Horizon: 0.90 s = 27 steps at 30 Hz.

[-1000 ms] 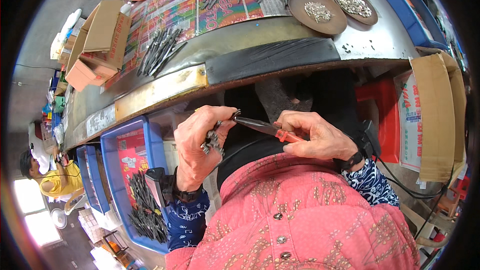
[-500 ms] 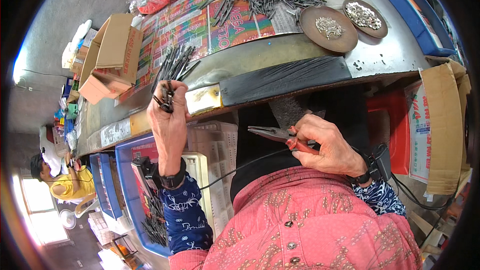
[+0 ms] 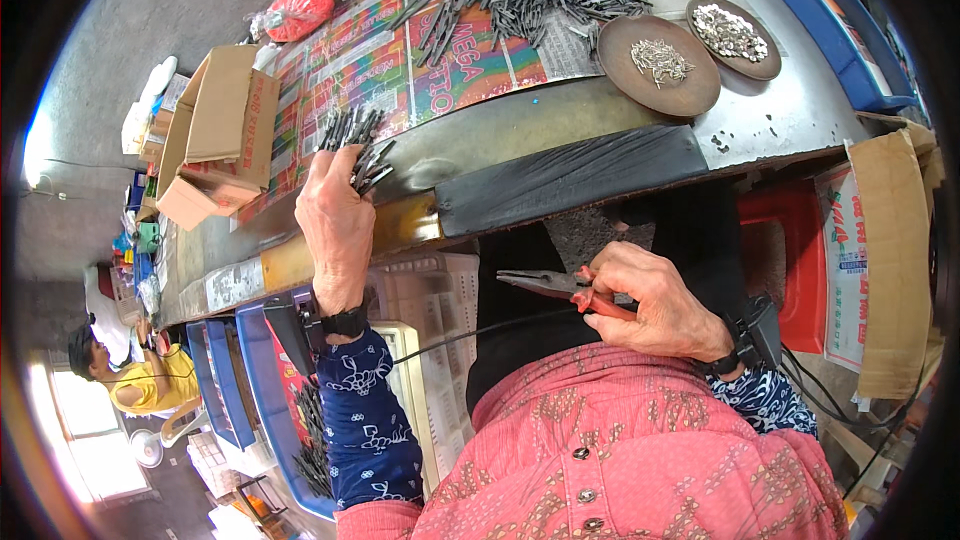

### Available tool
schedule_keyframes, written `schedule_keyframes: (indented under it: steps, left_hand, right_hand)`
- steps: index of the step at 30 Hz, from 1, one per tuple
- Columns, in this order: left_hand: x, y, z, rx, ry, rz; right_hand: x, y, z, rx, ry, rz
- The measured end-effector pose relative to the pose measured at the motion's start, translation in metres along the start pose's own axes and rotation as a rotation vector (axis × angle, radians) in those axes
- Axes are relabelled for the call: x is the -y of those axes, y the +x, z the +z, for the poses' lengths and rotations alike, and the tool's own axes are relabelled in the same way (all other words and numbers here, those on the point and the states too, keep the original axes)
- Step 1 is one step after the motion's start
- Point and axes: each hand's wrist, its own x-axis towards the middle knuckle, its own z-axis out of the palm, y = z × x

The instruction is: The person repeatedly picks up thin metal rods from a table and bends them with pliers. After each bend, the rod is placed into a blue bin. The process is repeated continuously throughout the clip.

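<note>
My left hand (image 3: 336, 215), back upward, is at the bench's front edge with its fingers curled round thin black strips (image 3: 352, 132). The strips fan out beyond the knuckles; the fingertips are mostly hidden. In front of my lap my right hand (image 3: 655, 302) is closed on needle-nose pliers (image 3: 551, 282) with red handles. Their grey jaws point left and hold nothing that I can see. Farther back on the bench lies a loose heap of similar black strips (image 3: 450, 15).
Two brown dishes stand at the back right, one with small metal pins (image 3: 660, 62), one with silvery pieces (image 3: 727, 30). An opened carton (image 3: 225, 115) is at the left. Below the bench are a blue bin (image 3: 262, 360) and a red container (image 3: 790, 270). Another person (image 3: 155, 378) sits far left.
My left hand has turned from palm side to back upward and now meets the bundle of strips at the bench edge. My right hand and the pliers have stayed nearly in place.
</note>
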Motion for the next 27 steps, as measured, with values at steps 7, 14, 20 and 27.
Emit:
schedule_keyframes:
  steps: [7,14,20,27]
  left_hand:
    - [-0.001,0.005,0.006,0.057,0.085,0.013]
    - [0.000,0.009,0.010,0.071,0.140,0.028]
    - [-0.012,0.004,0.000,-0.038,0.057,-0.034]
    - [-0.071,-0.036,-0.049,0.112,-0.979,-0.379]
  right_hand:
    - [-0.003,0.003,0.000,0.035,0.026,0.021]
    - [0.000,0.001,0.001,0.027,0.029,0.006]
    - [0.008,-0.002,-0.004,-0.011,-0.030,-0.034]
    - [0.022,0.003,-0.010,-0.145,-0.179,-0.131]
